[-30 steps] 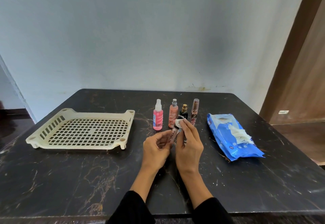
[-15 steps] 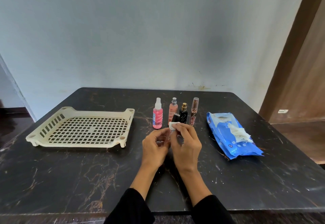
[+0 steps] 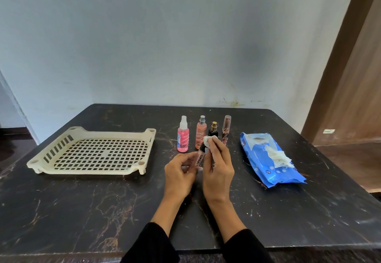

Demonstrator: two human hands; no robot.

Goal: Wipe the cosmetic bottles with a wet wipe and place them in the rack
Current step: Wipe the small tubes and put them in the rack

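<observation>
A dark marble-patterned table (image 3: 82, 211) stands against a pale bluish wall (image 3: 165, 46), a wooden door (image 3: 354, 97) to the table's right.

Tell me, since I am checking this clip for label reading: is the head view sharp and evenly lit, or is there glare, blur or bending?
Head view: the lip gloss tube lettering reads clearly between the left hand and right hand; soft, even light, faint sheen on the table, no harsh glare; wide-angle bending shows in the leaning door frame; the rack looks sharp.
</observation>
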